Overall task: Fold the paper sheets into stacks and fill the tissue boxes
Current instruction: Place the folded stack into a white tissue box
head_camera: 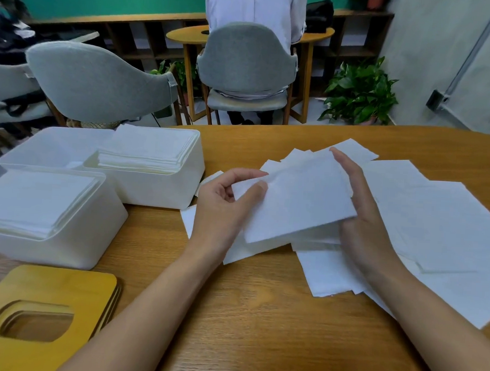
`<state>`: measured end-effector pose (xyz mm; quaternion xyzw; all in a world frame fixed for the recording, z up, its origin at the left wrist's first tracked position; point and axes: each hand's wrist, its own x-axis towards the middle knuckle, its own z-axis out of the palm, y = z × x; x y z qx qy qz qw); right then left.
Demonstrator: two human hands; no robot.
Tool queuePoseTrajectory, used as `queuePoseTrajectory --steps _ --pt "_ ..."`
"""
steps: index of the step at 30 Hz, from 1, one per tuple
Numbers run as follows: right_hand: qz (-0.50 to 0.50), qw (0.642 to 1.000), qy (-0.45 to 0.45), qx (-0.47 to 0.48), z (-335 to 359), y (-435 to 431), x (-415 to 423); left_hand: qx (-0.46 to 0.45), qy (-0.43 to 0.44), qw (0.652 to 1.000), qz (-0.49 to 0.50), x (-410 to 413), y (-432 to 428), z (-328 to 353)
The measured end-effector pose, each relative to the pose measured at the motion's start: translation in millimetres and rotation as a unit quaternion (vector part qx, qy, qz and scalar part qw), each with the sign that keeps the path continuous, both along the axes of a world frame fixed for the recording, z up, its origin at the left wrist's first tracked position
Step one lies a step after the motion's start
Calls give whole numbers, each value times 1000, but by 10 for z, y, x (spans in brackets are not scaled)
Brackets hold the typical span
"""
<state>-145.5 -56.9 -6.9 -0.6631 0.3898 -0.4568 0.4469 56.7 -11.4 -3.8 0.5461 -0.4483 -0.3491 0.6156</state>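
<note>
We count three tissue boxes left of our fingers, two holding paper stacks; one pile of wooden lids, roughly three; one folded sheet between the fingers; loose sheets beneath and right of them overlap beyond counting.

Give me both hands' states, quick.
Left hand: pinching the left edge of the paper stack.
Right hand: open, straight fingers against the stack's right edge.
</note>
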Motion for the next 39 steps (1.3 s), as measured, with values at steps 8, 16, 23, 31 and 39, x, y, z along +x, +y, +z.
queuePoseTrajectory --steps 8,16,23,31,39 --pt "36 996 -48 62 4 -62 3 -45 -109 993 -12 -10 -21 -50" --pt "26 1000 -11 0 -20 -23 -56 -28 -194 981 -3 -2 -43 -108" --pt "76 995 -57 6 38 -38 -109 27 -27 993 -114 -21 29 10" --pt "46 996 39 -67 24 1 -65 -23 -84 990 -107 -23 7 -76" --pt "6 995 76 -69 -15 -27 -57 -25 -116 985 -122 -28 -3 -104"
